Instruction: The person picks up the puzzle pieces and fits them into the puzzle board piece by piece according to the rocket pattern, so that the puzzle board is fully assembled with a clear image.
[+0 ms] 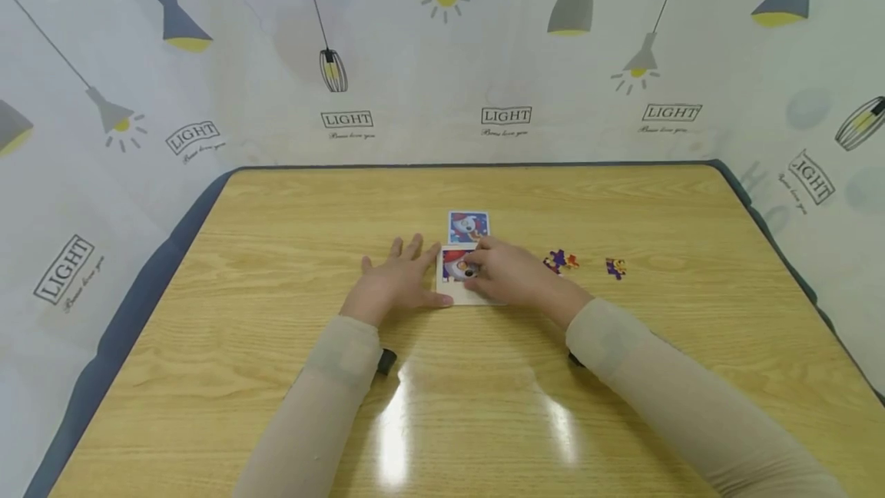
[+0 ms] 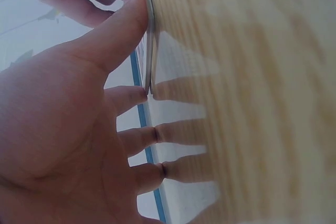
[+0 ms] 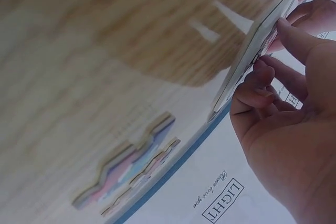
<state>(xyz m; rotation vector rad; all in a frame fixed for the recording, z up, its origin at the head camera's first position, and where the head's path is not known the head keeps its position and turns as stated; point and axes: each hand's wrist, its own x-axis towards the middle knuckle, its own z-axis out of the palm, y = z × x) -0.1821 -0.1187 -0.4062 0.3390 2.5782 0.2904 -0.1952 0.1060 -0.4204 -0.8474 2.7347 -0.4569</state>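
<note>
Two bare hands meet at a thin puzzle board (image 1: 473,297) in the middle of the wooden table (image 1: 311,214). Leftmost, a small dark object (image 1: 387,362) shows beside the left sleeve (image 1: 325,390). Farther off, the left hand (image 1: 397,283) lies with its fingers spread and nearly straight, the thumb on the board's near left corner and the forefinger at its far left edge. The board looks light and stiff, likely to slide on the smooth tabletop if pushed; its plain pale border seems the best place to steady it, away from the printed part. Just beyond its far edge lies a picture card (image 1: 469,227), flat and probably easy to nudge or bend. To the right, the right hand (image 1: 508,271) reaches over the board with bent fingers, its thumb and a fingertip on the printed part; whether they pinch a loose piece cannot be told. This hand hides the board's right side and stands between it and a cluster of loose pieces (image 1: 556,260). Farther right, one more patterned piece (image 1: 615,267) lies apart. The pieces look light and rigid, with knobs that might chip; their thick cut edges offer a better hold than the flat faces.
</note>
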